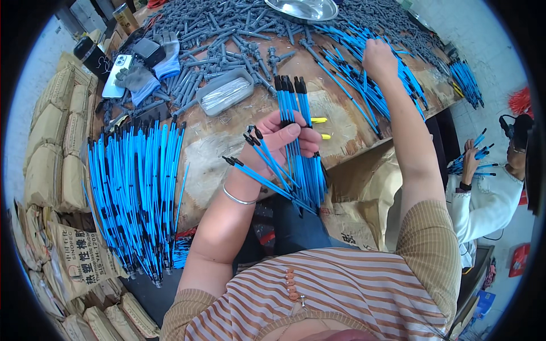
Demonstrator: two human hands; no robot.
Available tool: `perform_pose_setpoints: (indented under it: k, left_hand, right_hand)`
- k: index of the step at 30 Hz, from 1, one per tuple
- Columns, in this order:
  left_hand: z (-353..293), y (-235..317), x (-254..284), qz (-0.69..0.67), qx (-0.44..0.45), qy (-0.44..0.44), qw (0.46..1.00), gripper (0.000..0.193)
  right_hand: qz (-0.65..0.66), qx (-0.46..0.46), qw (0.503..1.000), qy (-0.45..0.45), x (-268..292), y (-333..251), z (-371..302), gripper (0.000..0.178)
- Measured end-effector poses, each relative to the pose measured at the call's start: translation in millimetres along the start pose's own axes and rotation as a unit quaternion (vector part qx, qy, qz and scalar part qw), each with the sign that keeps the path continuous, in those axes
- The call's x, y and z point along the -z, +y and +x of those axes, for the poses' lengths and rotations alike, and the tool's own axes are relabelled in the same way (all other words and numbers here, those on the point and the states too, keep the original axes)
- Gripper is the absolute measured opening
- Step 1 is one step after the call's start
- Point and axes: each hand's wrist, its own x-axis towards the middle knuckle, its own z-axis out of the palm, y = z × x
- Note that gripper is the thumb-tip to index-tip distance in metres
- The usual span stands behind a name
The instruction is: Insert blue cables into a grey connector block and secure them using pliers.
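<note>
Head view puts our right hand (380, 59) at the loose blue rods (359, 84) toward the far right of the surface (333, 105); its fingers are curled in, and we cannot tell whether they pinch a rod. The rods lie under and around these fingers, most slanting from far left to near right, crossing one another. Our right hand is clearly the nearer one.

Our left hand (278, 136) sits well apart, nearer the front edge, its thumb and fingers clamped around a bundle of blue rods (307, 170). The bundle's long axis runs from the far side toward us, its lower end beyond the front edge; several rods fan out leftward across our wrist. Two yellow tips (319, 120) show just beside it.

Farther out, a grey tray (227, 108) of thin pins and heaped grey plugs (227, 51) lie beyond our left hand, and more blue rods (136, 187) overhang the left front edge. Among the loose rods, the crossing neighbours are what crowd our right fingers most.
</note>
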Motion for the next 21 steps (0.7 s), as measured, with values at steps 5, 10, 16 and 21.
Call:
perform_pose_setpoints:
  k: [5, 10, 16, 21]
  left_hand:
    - [-5.8, 4.3, 6.9, -0.001, -0.006, -0.017, 1.0, 0.017]
    - [-2.1, 3.6, 11.1, -0.021, -0.028, -0.007, 0.999, 0.016]
    - [-1.2, 6.9, 12.2, -0.043, -0.037, -0.003, 0.998, 0.014]
    - [-4.3, 4.9, 13.5, -0.025, -0.042, 0.006, 0.999, 0.015]
  right_hand:
    - [0.027, 0.024, 0.995, -0.096, 106.2, -55.8, -47.5, 0.012]
    - [0.093, 0.13, 0.963, -0.216, 82.7, -69.1, -96.4, 0.016]
    - [0.271, 0.096, 0.942, -0.176, 46.3, -69.8, -72.7, 0.018]
    - [0.329, 0.008, 0.891, -0.314, 38.4, -68.3, -66.7, 0.018]
